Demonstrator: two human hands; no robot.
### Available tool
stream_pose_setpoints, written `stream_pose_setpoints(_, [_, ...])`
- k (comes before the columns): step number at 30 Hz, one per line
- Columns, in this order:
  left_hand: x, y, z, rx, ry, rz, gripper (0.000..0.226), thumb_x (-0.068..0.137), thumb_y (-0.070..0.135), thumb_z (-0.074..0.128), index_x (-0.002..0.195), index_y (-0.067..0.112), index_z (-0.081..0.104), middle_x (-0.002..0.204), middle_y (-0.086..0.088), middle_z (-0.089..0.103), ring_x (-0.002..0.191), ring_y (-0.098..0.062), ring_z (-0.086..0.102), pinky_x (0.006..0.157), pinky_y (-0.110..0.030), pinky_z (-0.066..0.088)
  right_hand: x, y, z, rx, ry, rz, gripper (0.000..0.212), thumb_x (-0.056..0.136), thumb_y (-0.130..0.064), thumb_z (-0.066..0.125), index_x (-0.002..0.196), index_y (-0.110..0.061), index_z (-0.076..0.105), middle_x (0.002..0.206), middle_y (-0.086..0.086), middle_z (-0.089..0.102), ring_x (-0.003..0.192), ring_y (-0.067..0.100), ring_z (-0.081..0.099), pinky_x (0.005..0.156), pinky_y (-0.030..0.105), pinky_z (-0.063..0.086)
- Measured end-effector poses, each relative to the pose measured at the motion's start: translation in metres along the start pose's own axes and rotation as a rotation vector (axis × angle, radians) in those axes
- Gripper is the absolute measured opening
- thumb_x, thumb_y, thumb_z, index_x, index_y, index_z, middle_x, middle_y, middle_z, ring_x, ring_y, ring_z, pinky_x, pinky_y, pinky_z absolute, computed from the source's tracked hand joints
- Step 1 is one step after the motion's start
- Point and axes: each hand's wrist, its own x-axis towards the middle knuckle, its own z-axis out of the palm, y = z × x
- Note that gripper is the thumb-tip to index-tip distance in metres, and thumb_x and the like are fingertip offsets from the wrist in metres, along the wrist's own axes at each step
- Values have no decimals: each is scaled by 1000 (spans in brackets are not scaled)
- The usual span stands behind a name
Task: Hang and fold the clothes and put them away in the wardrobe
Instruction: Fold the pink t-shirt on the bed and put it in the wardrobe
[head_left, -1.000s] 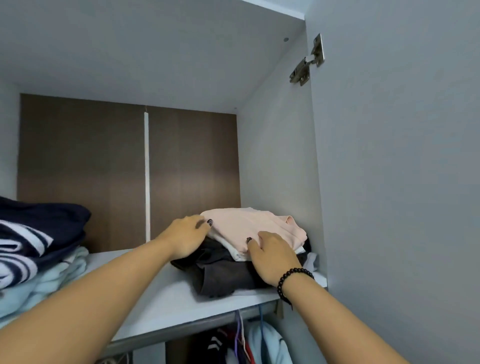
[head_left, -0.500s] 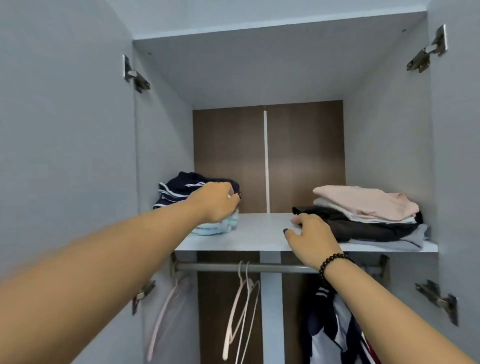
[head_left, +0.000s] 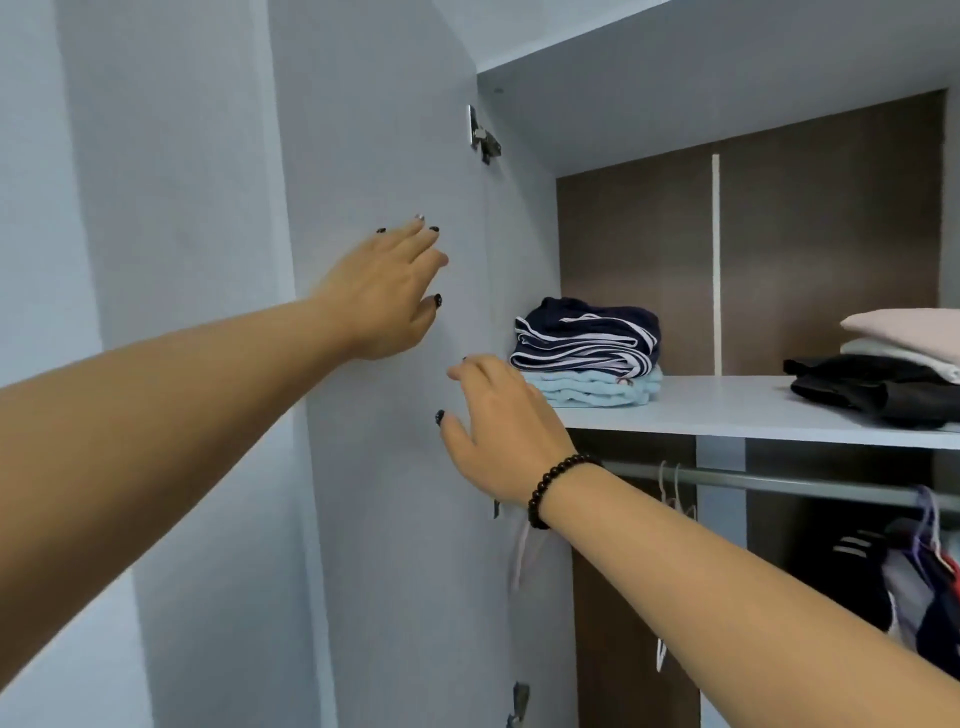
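- No brand, label or writing can be read anywhere; the clothes show only stripes and plain colours.
- The wardrobe stands open, its pale grey-blue door (head_left: 395, 156) swung out at the left, with metal hinges (head_left: 483, 137) along its inner edge.
- The left hand (head_left: 387, 296) is spread, fingers apart, against or just off the inside face of that door; whether it touches, I cannot tell. It grips nothing.
- The right hand (head_left: 498, 431), a dark bead bracelet (head_left: 558, 486) on its wrist, reaches toward the same door lower down, fingers loosely extended and empty.
- Both hands carry dark nail polish.
- The shelf (head_left: 727, 410) is pale grey-blue, set against a brown wood-grain back panel (head_left: 831, 249) split by a thin white vertical strip.
- At the shelf's left end lies a folded navy garment with white stripes (head_left: 587, 338) on top of a folded light blue one (head_left: 597, 389).
- At the right end, well apart from that pile, sits another stack: a pale pink piece (head_left: 904, 332) on top, something white below it, and black fabric (head_left: 872, 389) underneath.
- Under the shelf runs a metal rail (head_left: 779, 483); pale hangers (head_left: 672, 499) hang from it empty, and dark and striped hung clothes (head_left: 904, 587) crowd the far right.
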Motion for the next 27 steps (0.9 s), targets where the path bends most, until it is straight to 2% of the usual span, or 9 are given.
stream_pose_setpoints(2, [-14, -11, -14, 62, 87, 56, 50, 96, 25, 48, 141, 2, 42, 157, -18, 24, 149, -31, 12, 120, -44, 13, 6, -26, 8, -36, 36, -190, 47, 94, -24, 50, 137, -7, 44, 144, 13, 39, 131, 27, 39, 105, 38, 34])
stream_pose_setpoints(5, [-26, -21, -34, 167, 147, 168, 46, 93, 19, 52, 136, 2, 47, 154, -21, 30, 147, -35, 19, 118, -50, 17, 14, -51, 20, -27, 134, -499, 46, 83, -14, 58, 126, 1, 56, 130, 23, 52, 121, 38, 49, 99, 44, 40])
stream_pose_setpoints(6, [-30, -25, -39, 193, 150, 186, 46, 93, 17, 52, 136, 2, 47, 154, -21, 30, 147, -35, 19, 118, -51, 18, 16, -56, 25, -35, 157, -590, 45, 81, -13, 57, 124, 1, 58, 130, 23, 53, 122, 39, 49, 101, 44, 39])
stream_pose_setpoints(9, [-43, -40, -53, 239, 142, 150, 52, 92, 13, 51, 141, -1, 41, 157, -23, 22, 148, -37, 15, 120, -50, 17, 18, -64, 41, -112, 155, -790, 43, 80, -16, 55, 121, -3, 61, 134, 19, 53, 130, 35, 43, 109, 43, 30])
stream_pose_setpoints(11, [-53, -48, -57, 252, 131, 84, 58, 92, 13, 48, 146, -2, 33, 159, -23, 14, 148, -36, 10, 120, -49, 15, 19, -64, 54, -153, 149, -883, 40, 79, -18, 55, 116, -5, 63, 133, 18, 55, 129, 34, 45, 109, 43, 30])
stream_pose_setpoints(15, [-60, -51, -59, 246, 69, -52, 70, 93, 30, 34, 152, 0, 15, 160, -22, 1, 150, -33, -1, 122, -47, 10, 22, -53, 71, -229, 147, -967, 29, 85, -22, 50, 102, -7, 68, 134, 17, 55, 128, 31, 48, 112, 46, 29])
stream_pose_setpoints(17, [-57, -48, -56, 257, 56, -80, 72, 93, 34, 32, 153, 0, 12, 160, -23, -1, 149, -34, -4, 121, -48, 10, 24, -43, 73, -249, 137, -988, 30, 92, -26, 44, 100, -8, 68, 129, 14, 59, 131, 29, 46, 111, 48, 30])
stream_pose_setpoints(22, [-51, -37, -44, 257, 114, -29, 66, 94, 31, 40, 150, 0, 26, 159, -26, 4, 147, -44, -4, 120, -54, 11, 23, -27, 72, -256, 143, -1033, 37, 96, -30, 35, 105, -10, 64, 122, 10, 60, 135, 28, 40, 109, 49, 30])
stream_pose_setpoints(27, [-42, -24, -38, 174, 246, 28, 67, 87, 25, 43, 150, 6, 30, 160, -25, 6, 147, -43, -4, 117, -61, 13, 15, -11, 65, -235, 181, -1037, 41, 98, -30, 29, 113, -10, 61, 130, 9, 56, 141, 26, 32, 111, 49, 26])
